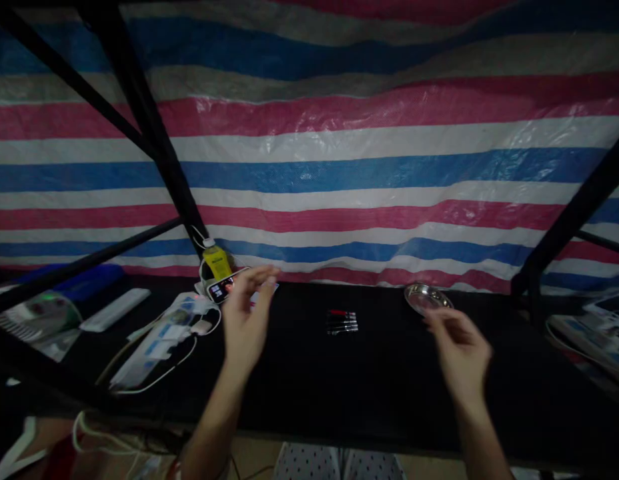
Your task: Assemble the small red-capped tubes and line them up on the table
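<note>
My left hand [245, 313] is raised over the left part of the black table, its fingers bent and the thumb apart, with nothing seen in it. Behind it, a phone [220, 289] with a lit screen leans by a yellow bottle [217, 261]. My right hand [462, 350] hovers at the near side of a round metal dish [420, 298], partly covering its rim. Its fingers are curled, with the tips close together; blur hides what they may hold. Between the hands, several slim pen-like items [342, 323], one of them red, lie in a row.
A power strip [154, 347] with white cables lies on the left of the black table [349, 393]. Black metal frame posts [154, 133] rise at both sides. A striped plastic sheet [339, 173] hangs behind. More cluttered items [594, 333] sit at the far right.
</note>
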`<action>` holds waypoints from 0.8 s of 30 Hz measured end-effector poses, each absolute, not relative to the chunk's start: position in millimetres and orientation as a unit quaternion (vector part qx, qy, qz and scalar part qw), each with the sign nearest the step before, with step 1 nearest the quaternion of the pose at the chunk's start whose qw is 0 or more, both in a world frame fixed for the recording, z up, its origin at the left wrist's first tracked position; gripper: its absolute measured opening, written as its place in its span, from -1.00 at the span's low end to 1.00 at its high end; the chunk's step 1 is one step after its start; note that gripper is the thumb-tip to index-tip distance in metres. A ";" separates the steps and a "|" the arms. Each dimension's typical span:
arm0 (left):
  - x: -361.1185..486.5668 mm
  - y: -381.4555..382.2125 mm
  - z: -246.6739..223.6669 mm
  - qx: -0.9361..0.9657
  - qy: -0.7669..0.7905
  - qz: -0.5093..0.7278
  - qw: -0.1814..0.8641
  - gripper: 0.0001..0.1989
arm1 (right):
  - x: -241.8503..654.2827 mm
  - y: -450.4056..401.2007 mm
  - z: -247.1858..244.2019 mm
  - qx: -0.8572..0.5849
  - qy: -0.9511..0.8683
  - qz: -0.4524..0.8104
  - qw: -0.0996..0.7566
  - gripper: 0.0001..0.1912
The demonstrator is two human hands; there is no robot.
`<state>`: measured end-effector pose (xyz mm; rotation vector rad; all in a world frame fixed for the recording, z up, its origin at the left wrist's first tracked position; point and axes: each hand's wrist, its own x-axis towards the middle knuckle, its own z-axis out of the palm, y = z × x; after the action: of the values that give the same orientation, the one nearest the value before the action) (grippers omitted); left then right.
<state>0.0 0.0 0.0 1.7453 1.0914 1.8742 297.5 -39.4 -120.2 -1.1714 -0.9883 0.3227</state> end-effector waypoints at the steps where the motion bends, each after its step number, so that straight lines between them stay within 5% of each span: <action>1: 6.6 6.9 -23.3 0.627 0.417 0.623 0.209 -0.77 | 289.4 -33.6 -131.1 -0.532 -0.452 0.163 0.697 -0.70; 9: 39.6 45.4 -195.2 0.651 0.525 0.444 0.322 -0.77 | 243.8 4.2 -225.7 -0.611 -0.532 0.217 0.545 -0.62; 18: 66.1 72.9 -221.5 0.670 0.532 0.425 0.295 -0.76 | 248.2 18.2 -215.8 -0.670 -0.607 0.168 0.393 -0.75; 24: 67.7 72.0 -225.8 0.695 0.532 0.419 0.241 -0.75 | 244.7 17.9 -218.9 -0.672 -0.622 0.152 0.373 -0.82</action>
<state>67.7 72.0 -225.8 1.9016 1.4555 1.1455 244.7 17.9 -218.9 -1.7223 -1.5929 0.3886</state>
